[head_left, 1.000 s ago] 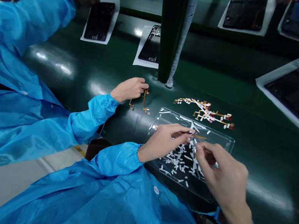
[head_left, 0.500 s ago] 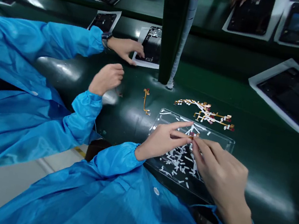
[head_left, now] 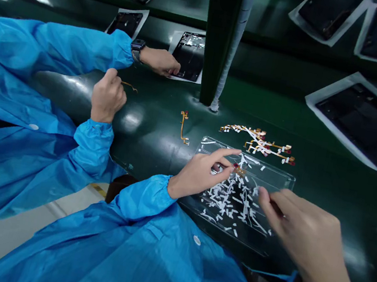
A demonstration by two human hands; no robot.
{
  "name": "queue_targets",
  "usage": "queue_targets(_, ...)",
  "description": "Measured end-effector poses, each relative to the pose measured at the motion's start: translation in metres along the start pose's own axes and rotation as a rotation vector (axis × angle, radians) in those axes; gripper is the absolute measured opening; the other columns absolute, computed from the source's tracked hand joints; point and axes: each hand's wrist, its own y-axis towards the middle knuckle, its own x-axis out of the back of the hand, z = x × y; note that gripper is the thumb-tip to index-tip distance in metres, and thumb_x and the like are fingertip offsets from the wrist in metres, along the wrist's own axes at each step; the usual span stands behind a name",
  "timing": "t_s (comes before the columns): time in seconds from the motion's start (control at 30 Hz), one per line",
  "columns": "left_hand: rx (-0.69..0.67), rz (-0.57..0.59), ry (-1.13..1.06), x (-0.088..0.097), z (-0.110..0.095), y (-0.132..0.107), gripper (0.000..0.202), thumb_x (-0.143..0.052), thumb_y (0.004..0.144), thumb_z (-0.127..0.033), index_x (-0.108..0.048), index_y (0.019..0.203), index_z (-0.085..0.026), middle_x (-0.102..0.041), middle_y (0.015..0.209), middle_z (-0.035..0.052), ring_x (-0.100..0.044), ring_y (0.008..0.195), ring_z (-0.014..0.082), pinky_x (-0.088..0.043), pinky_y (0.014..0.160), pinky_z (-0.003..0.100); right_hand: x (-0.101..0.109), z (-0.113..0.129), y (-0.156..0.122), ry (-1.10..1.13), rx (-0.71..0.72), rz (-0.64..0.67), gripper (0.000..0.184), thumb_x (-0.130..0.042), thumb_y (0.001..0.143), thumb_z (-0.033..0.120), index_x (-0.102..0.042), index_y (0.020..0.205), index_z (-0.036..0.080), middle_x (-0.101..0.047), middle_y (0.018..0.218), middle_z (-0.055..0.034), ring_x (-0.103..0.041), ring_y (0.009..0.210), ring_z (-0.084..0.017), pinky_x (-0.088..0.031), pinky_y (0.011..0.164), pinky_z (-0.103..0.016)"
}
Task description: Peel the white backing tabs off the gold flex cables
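My left hand pinches a small orange flex cable between thumb and fingers, with its index finger stretched out above. Below it lies a clear plastic tray strewn with white backing strips. My right hand is apart from the cable, over the tray's right side. Its thumb and index finger are pressed together, and a blurred pale bit shows at their tips. Beyond the tray rests a pile of orange flex cables with white pieces on them. A single flex cable lies to the left.
A dark green post with a grey wrapped pipe rises from the green bench. At left, a co-worker's hand touches a black device panel; their other hand is closed near a thin orange cable. A larger panel lies at right.
My right hand has drawn away from the cable, toward the lower right. My left hand still holds it. The co-worker's nearer hand has moved left; a hand at the upper right has left view.
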Motion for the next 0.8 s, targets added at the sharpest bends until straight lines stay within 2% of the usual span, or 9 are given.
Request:
queue_targets(0.1, -0.126, -0.02, -0.012, 0.002, 0.006, -0.001, 0.045, -0.057, 0.098, -0.025, -0.057, 0.143, -0.021, -0.079, 0.1, 0.0019, -0.072, 0.08, 0.0129, -0.06, 0.084, 0.027, 0.003, 0.002, 0.009, -0.028, 0.185, 0.021, 0.018, -0.062, 0.1, 0.031, -0.071, 0.091, 0.019, -0.074, 0.084, -0.006, -0.07, 0.077, -0.021, -0.049, 0.066, -0.034)
queue_targets(0.17, -0.248, -0.028, -0.018, 0.004, 0.008, -0.004, 0.048, -0.057, 0.098, -0.022, -0.054, 0.146, -0.022, -0.078, 0.097, 0.0017, -0.072, 0.083, 0.0137, -0.06, 0.085, 0.027, 0.001, 0.009, 0.022, 0.134, 0.22, 0.041, 0.023, -0.062, 0.101, 0.029, -0.07, 0.12, 0.017, -0.077, 0.112, -0.0109, -0.073, 0.101, -0.025, -0.055, 0.086, -0.037)
queue_targets(0.2, -0.305, -0.029, -0.018, 0.005, 0.009, -0.006, 0.05, -0.057, 0.098, -0.022, -0.052, 0.148, -0.022, -0.077, 0.096, 0.0014, -0.071, 0.085, 0.0141, -0.06, 0.086, 0.028, 0.0, 0.014, 0.03, 0.23, 0.221, 0.083, 0.027, -0.061, 0.102, 0.031, -0.07, 0.124, 0.019, -0.077, 0.117, -0.0105, -0.073, 0.105, -0.024, -0.056, 0.089, -0.038)
queue_targets(0.3, -0.352, -0.076, -0.085, 0.015, 0.014, -0.012, 0.054, -0.06, 0.099, -0.025, -0.048, 0.152, -0.024, -0.076, 0.095, 0.0015, -0.071, 0.084, 0.0148, -0.06, 0.086, 0.03, -0.004, 0.03, 0.06, 0.48, 0.123, 0.29, 0.022, -0.062, 0.101, 0.038, -0.075, 0.112, 0.025, -0.08, 0.103, -0.0049, -0.075, 0.087, -0.02, -0.058, 0.074, -0.033)
queue_targets(0.4, -0.196, -0.105, -0.346, 0.03, 0.033, -0.018, 0.063, -0.067, 0.097, -0.039, -0.044, 0.154, -0.023, -0.075, 0.101, 0.0056, -0.073, 0.087, 0.0162, -0.061, 0.084, 0.029, -0.015, 0.048, 0.094, 0.689, -0.047, 0.48, 0.022, -0.071, 0.093, 0.045, -0.076, 0.099, 0.025, -0.079, 0.089, -0.0033, -0.074, 0.075, -0.018, -0.058, 0.067, -0.031)
queue_targets(0.5, -0.037, -0.049, -0.631, 0.043, 0.069, -0.029, 0.065, -0.064, 0.098, -0.055, -0.045, 0.148, -0.019, -0.077, 0.104, 0.0103, -0.077, 0.09, 0.02, -0.062, 0.083, 0.03, -0.044, 0.065, 0.131, 0.833, -0.089, 0.615, 0.028, -0.076, 0.085, 0.049, -0.074, 0.094, 0.022, -0.08, 0.086, -0.0049, -0.075, 0.078, -0.02, -0.06, 0.074, -0.033)
queue_targets(0.63, 0.13, -0.152, -0.772, 0.06, 0.116, -0.057, 0.058, -0.039, 0.107, -0.06, -0.041, 0.148, -0.018, -0.078, 0.094, 0.0089, -0.08, 0.083, 0.0217, -0.063, 0.073, 0.028, -0.105, 0.085, 0.18, 0.783, -0.023, 0.616, 0.03, -0.073, 0.084, 0.049, -0.074, 0.093, 0.021, -0.08, 0.09, -0.0068, -0.074, 0.079, -0.02, -0.059, 0.073, -0.033)
queue_targets(0.7, 0.168, -0.183, -0.769, 0.071, 0.126, -0.074, 0.06, -0.035, 0.108, -0.058, -0.031, 0.154, -0.02, -0.079, 0.099, 0.0101, -0.081, 0.088, 0.0245, -0.063, 0.07, 0.029, -0.137, 0.095, 0.201, 0.741, -0.014, 0.608, 0.027, -0.073, 0.084, 0.046, -0.073, 0.09, 0.02, -0.079, 0.086, -0.0069, -0.073, 0.074, -0.019, -0.057, 0.069, -0.032)
queue_targets(0.8, 0.252, -0.231, -0.781, 0.087, 0.125, -0.094, 0.07, -0.048, 0.106, -0.054, -0.017, 0.161, -0.023, -0.079, 0.111, 0.0134, -0.081, 0.094, 0.0264, -0.065, 0.072, 0.032, -0.173, 0.107, 0.227, 0.654, -0.014, 0.574, 0.025, -0.072, 0.086, 0.043, -0.072, 0.09, 0.019, -0.078, 0.083, -0.0068, -0.07, 0.067, -0.017, -0.055, 0.066, -0.03)
